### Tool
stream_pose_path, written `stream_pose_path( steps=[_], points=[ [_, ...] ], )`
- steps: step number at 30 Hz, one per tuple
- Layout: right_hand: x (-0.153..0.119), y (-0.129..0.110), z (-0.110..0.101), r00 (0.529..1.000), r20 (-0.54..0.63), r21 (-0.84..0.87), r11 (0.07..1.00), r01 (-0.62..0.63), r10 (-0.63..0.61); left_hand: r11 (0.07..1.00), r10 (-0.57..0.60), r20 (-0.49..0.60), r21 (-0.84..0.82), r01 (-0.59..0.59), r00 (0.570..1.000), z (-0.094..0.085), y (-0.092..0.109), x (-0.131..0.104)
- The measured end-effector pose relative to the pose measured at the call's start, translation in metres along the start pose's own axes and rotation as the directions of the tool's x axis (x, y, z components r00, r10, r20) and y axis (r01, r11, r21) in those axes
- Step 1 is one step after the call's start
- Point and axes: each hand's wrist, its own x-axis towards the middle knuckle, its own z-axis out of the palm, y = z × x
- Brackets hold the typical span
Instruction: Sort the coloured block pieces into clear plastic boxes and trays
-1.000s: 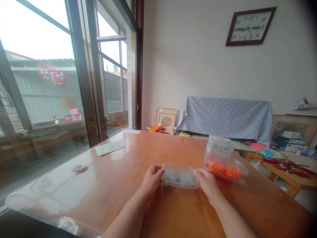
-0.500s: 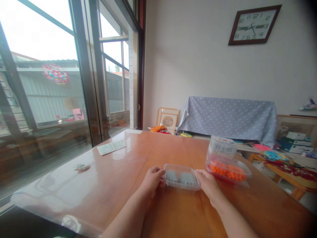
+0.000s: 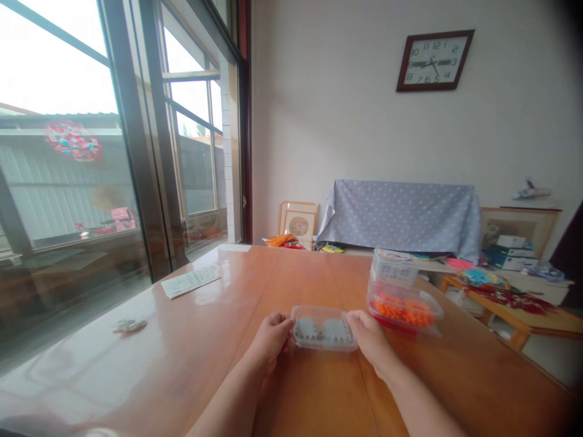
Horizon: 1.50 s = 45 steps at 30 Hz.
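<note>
Between my two hands is a clear plastic container (image 3: 324, 347) with small grey-white pieces inside, too blurred to name. My left hand (image 3: 273, 335) pinches its left end, and my right hand (image 3: 368, 337) grips the right end, thumb along the rim. The container is close over the wooden table (image 3: 314, 400); whether it touches the top I cannot tell. Just right of my right hand stands another clear container (image 3: 405, 311) filled with orange pieces. Against its back side is a clear box (image 3: 394, 271) with pale contents and a printed top.
A printed paper sheet (image 3: 191, 281) lies on the table's left side, with a small crumpled item (image 3: 129, 326) nearer me. Tall windows (image 3: 68, 182) line the left. Beyond the table are a dotted grey cloth (image 3: 401, 215) and a low wooden stand (image 3: 514, 300) bearing colourful fabric.
The view has swung right and slightly up, so everything appears farther left. Both hands keep hold of the plastic container, which stays in nearly the same pose.
</note>
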Motion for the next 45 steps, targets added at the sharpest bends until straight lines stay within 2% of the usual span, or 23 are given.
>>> stream_pose_path(
  steps=[6,11,16,20,33,41,45],
  points=[
    [0.000,-0.005,0.007,0.998,-0.054,0.094,0.995,-0.041,0.046,0.998,-0.047,0.010,-0.035,0.047,0.999,-0.001,-0.001,0.007],
    [0.001,-0.003,0.008,0.996,-0.044,0.159,0.985,-0.068,0.076,0.996,-0.067,0.016,-0.055,0.068,0.998,-0.002,-0.001,0.007],
    [0.003,0.003,0.010,0.993,-0.082,0.162,0.984,-0.068,0.083,0.998,-0.036,0.028,-0.045,0.037,0.999,-0.003,-0.001,0.006],
    [0.003,0.002,0.011,0.986,-0.097,0.162,0.980,-0.116,0.133,0.998,-0.033,0.040,-0.053,0.035,0.999,-0.004,-0.001,0.006],
    [0.011,-0.009,0.010,0.949,-0.032,0.126,0.943,-0.307,0.313,0.994,0.029,0.079,-0.108,-0.020,0.996,-0.007,-0.013,0.013],
    [0.020,-0.015,0.019,0.919,-0.060,0.132,0.916,-0.380,0.390,0.996,0.032,0.055,-0.090,-0.027,0.998,-0.009,-0.023,0.024],
    [0.025,-0.017,0.028,0.916,-0.083,0.173,0.910,-0.376,0.394,0.995,0.024,0.039,-0.095,-0.020,0.999,-0.008,-0.028,0.029]
  ],
)
